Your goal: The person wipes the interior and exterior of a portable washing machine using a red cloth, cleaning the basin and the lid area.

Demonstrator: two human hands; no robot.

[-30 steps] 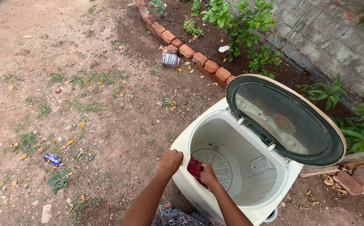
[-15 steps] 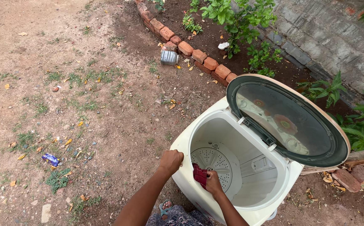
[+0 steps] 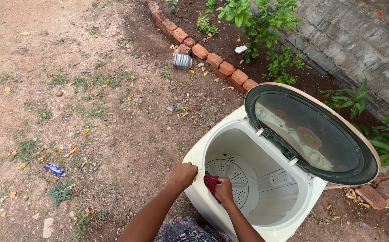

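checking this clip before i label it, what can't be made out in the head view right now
- Red cloth: mostly hidden behind the right hand and the tub rim; its full shape cannot be told.
- Washing machine: its near base and front are cut off by the bottom edge.
- Left hand: fingers curl over the rim, so the fingertips are hidden.
- Small blue wrapper on the ground: too small to identify.

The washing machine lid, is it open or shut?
Open. The lid stands tilted up at the back of the washing machine, and the bare drum shows below it, where the right hand presses a red cloth.
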